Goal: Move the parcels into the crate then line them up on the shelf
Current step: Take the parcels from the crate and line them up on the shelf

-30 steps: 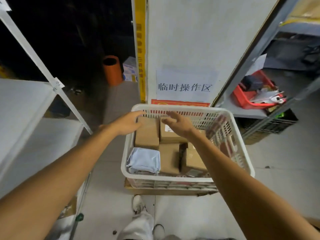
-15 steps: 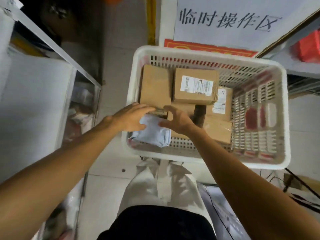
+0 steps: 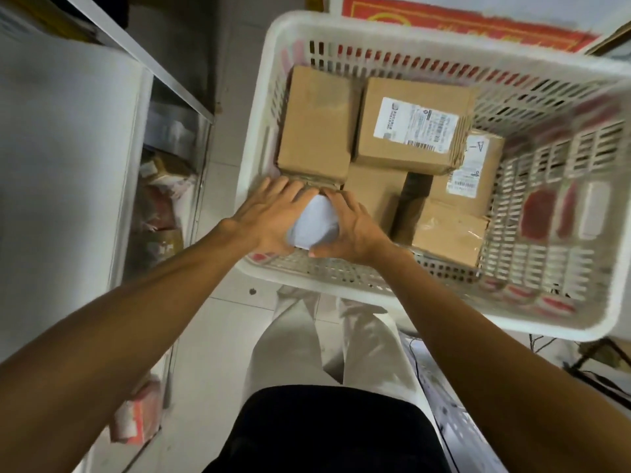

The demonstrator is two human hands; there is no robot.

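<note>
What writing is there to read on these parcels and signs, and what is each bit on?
"A-": handwritten on the right cardboard box, the rest hidden.
Shipping label on the top box: print and barcode too blurred to read.
Second label on the right cardboard box: blurred.
Red sign behind the crate: cut off, unreadable.

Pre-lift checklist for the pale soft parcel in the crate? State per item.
1. Both hands on the pale soft parcel: ok, left hand and right hand hold its sides.
2. Grip under it: cannot tell, hidden by the hands.
3. Fingertips clear of the plain box: cannot tell, they reach its near edge.
4. Nothing lying on the parcel: ok.
5. Parcel inside the crate, by the near wall: ok.
</note>
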